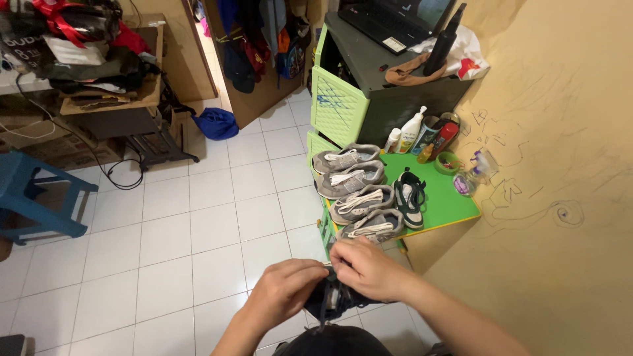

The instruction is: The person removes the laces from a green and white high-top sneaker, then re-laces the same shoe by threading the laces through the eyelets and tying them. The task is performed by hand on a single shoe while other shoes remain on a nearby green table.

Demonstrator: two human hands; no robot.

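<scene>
My left hand (285,290) and my right hand (369,267) meet low in the view, both closed on a dark navy shoe (336,300) and its laces. The shoe is mostly hidden under my fingers. Just beyond my hands stands a low green table (455,198) against the wall. On it lie several grey sneakers with white laces (356,191) in a row, and a dark green and white shoe (411,198) beside them.
Bottles and a spray bottle (469,179) crowd the table's back. A green drawer cabinet (343,105) carries a laptop (395,20). A blue stool (33,198) and a cluttered desk stand at left. The beige wall at right bears pencil scribbles. White tiles cover the floor.
</scene>
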